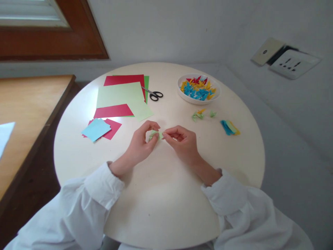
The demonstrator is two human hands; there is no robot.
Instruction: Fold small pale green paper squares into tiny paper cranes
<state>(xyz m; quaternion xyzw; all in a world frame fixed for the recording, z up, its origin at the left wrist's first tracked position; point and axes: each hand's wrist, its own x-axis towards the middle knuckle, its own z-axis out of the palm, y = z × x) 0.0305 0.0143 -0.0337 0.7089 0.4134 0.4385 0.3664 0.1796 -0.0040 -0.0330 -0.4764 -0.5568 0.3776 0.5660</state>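
A small piece of folded light green paper (154, 133) is held between my two hands over the middle of the round table. My left hand (142, 140) pinches its left part between thumb and fingers. With thumb and forefinger together, my right hand (182, 140) grips the right end of the same paper. Fingertips cover part of it, so its exact folded shape cannot be made out. To the right, beyond my right hand, lie several small folded paper pieces (198, 116), light green and orange-yellow, and one more green piece (213, 114).
Behind are a white bowl (182, 94) of folded paper cranes, black-handled scissors (155, 95) and large green and red sheets (118, 97). Blue and red paper squares (96, 129) lie left, a small paper stack (230, 127) right. A wooden table (39, 100) stands beside the round table (156, 208).
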